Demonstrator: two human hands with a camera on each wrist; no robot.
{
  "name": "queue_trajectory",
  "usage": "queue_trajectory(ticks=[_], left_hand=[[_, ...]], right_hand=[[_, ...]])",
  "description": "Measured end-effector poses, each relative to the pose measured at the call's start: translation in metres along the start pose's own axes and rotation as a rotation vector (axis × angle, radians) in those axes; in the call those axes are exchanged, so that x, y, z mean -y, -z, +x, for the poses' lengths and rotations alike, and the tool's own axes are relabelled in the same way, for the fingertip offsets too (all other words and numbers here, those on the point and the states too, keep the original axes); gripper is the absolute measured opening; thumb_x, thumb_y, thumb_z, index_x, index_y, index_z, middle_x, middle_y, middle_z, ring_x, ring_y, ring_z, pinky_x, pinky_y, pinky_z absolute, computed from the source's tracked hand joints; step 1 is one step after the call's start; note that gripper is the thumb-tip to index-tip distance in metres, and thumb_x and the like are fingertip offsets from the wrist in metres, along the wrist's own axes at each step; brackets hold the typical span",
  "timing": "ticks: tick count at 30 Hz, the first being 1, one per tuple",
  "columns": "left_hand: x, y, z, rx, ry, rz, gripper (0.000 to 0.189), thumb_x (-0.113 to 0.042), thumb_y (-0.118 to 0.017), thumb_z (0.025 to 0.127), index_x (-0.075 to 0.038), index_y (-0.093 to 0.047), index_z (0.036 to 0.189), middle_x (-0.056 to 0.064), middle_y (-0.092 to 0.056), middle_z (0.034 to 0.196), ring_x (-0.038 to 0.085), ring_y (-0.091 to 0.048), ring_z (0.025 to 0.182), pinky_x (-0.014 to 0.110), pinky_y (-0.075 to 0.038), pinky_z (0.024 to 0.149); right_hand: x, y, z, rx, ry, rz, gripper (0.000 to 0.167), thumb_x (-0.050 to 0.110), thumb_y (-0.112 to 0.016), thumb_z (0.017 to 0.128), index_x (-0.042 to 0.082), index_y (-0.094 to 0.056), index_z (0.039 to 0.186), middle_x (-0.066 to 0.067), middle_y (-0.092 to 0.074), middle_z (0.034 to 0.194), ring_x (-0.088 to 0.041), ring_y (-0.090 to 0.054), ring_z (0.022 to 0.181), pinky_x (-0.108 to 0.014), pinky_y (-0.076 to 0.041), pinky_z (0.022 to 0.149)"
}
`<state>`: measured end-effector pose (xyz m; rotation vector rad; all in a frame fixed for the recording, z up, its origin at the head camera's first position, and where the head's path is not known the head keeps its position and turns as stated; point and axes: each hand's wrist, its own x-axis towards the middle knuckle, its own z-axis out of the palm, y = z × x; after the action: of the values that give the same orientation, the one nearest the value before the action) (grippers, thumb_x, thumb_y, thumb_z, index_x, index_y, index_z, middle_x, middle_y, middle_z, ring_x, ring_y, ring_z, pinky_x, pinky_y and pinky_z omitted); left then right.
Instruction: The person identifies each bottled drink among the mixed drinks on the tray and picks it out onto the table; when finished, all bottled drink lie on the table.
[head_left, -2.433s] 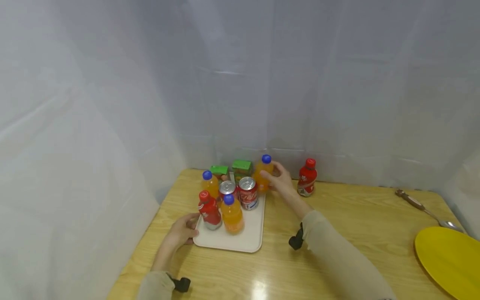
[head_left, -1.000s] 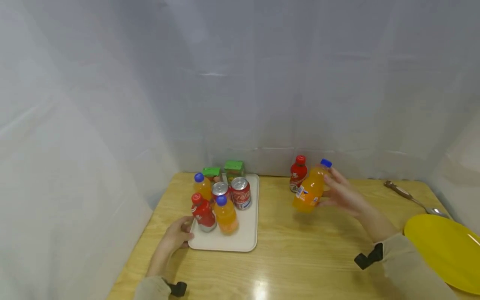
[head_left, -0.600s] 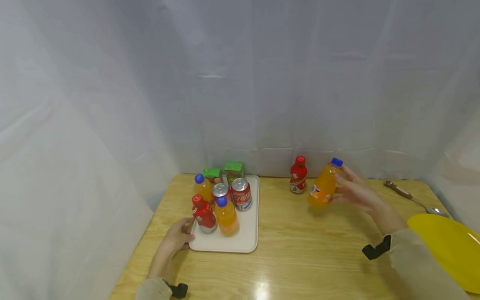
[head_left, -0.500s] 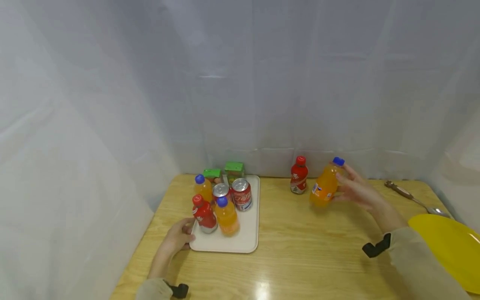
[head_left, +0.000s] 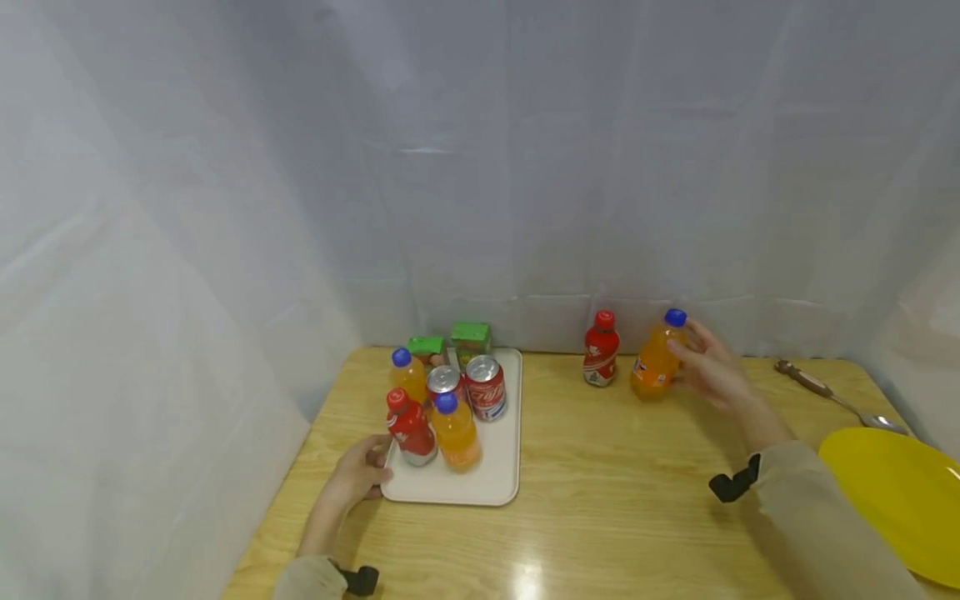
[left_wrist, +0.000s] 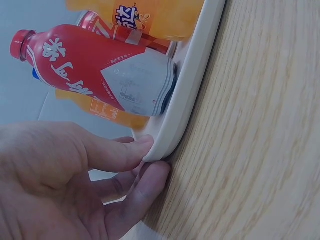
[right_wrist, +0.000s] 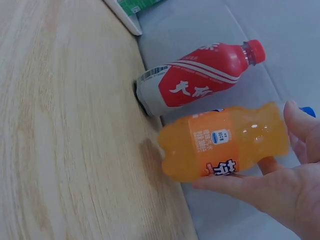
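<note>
My left hand (head_left: 358, 471) pinches the near left corner of a white tray (head_left: 495, 475), thumb on the rim and fingers below in the left wrist view. On the tray stand a red bottle (head_left: 412, 429), two orange soda bottles (head_left: 457, 437), two red cans (head_left: 486, 390) and green-topped boxes (head_left: 471, 337) at the back. To the right, my right hand (head_left: 708, 367) holds another orange soda bottle (right_wrist: 215, 142) with a blue cap, nearly upright. Its base is close to the tabletop; I cannot tell if it touches. Just left of it stands a second red bottle (right_wrist: 200, 77).
A spoon (head_left: 836, 396) with a brown handle lies at the far right. In front of it is a yellow plate (head_left: 892, 508), cut off by the view's edge. White sheeting (head_left: 600, 167) hangs behind and beside the wooden table (head_left: 600, 500).
My right hand has carried the orange soda bottle from the tray's back right corner to the right, past the red bottle, then lowered and straightened it. My left hand keeps its grip on the tray.
</note>
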<state>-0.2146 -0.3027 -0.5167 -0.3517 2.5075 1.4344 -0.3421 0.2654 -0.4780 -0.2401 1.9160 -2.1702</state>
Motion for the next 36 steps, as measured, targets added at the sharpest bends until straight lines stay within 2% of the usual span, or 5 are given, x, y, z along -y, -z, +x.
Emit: queue_trajectory(ticks=[7, 19, 26, 30, 36], left_hand=[[0.001, 0.000, -0.001, -0.001, 0.000, -0.023, 0.062, 0.012, -0.064, 0.092, 0.005, -0.047, 0.151, 0.018, -0.055, 0.106, 0.022, -0.062, 0.085, 0.033, -0.062, 0.067], [0.000, 0.000, -0.001, -0.009, 0.008, -0.014, 0.062, 0.012, -0.064, 0.092, 0.005, -0.048, 0.151, 0.019, -0.056, 0.107, 0.023, -0.063, 0.086, 0.034, -0.062, 0.067], [-0.002, 0.002, 0.001, -0.006, 0.013, 0.023, 0.062, 0.010, -0.065, 0.092, 0.004, -0.047, 0.152, 0.021, -0.057, 0.111, 0.025, -0.064, 0.089, 0.034, -0.062, 0.068], [-0.003, 0.002, 0.002, -0.008, 0.012, 0.041, 0.062, 0.010, -0.065, 0.092, 0.004, -0.048, 0.151, 0.022, -0.057, 0.111, 0.025, -0.064, 0.090, 0.034, -0.062, 0.068], [-0.002, 0.002, 0.000, -0.008, 0.022, 0.031, 0.061, 0.010, -0.065, 0.093, 0.003, -0.048, 0.151, 0.020, -0.056, 0.109, 0.024, -0.063, 0.088, 0.033, -0.062, 0.068]], right_hand=[[-0.004, -0.009, 0.009, -0.082, 0.079, 0.049, 0.044, 0.013, -0.058, 0.107, 0.034, -0.045, 0.144, 0.013, -0.048, 0.138, -0.003, -0.059, 0.115, -0.031, -0.062, 0.089], [-0.011, -0.008, 0.014, -0.176, 0.111, -0.094, 0.051, 0.018, -0.067, 0.104, 0.028, -0.047, 0.150, 0.019, -0.050, 0.131, 0.003, -0.057, 0.113, -0.018, -0.059, 0.089], [-0.008, -0.003, 0.019, -0.170, 0.043, -0.247, 0.071, 0.030, -0.063, 0.106, 0.023, -0.028, 0.167, -0.021, -0.024, 0.173, -0.024, -0.051, 0.141, -0.017, -0.059, 0.090], [-0.009, -0.003, 0.017, -0.215, 0.087, -0.448, 0.073, 0.035, -0.059, 0.108, 0.015, -0.024, 0.168, -0.028, -0.026, 0.171, -0.048, -0.035, 0.154, -0.032, -0.057, 0.106], [-0.009, -0.018, 0.007, -0.392, 0.207, -0.506, 0.067, 0.027, -0.059, 0.108, 0.002, -0.030, 0.163, -0.030, -0.040, 0.160, -0.048, -0.039, 0.147, -0.062, -0.035, 0.125]])
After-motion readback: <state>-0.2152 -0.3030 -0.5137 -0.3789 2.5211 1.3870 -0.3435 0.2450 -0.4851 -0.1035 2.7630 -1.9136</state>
